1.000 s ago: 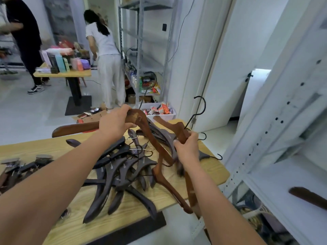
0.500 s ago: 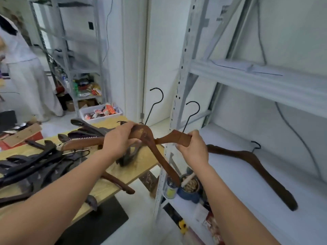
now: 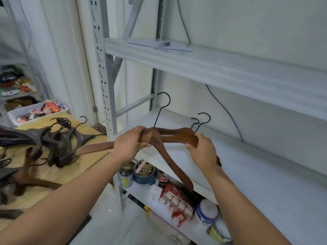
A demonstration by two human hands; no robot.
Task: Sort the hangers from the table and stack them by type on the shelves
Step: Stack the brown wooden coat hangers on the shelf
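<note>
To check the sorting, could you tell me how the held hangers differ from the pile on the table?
The held hangers are reddish-brown; the table pile is nearly black. The held hangers are up before the shelf, gripped by left hand and right hand; the table pile lies tangled on the table. Both have dark hooks.

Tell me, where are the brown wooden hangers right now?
Centre of the head view: the left hand and right hand grip the brown wooden hangers over the front of the white shelf, right of the table.
</note>
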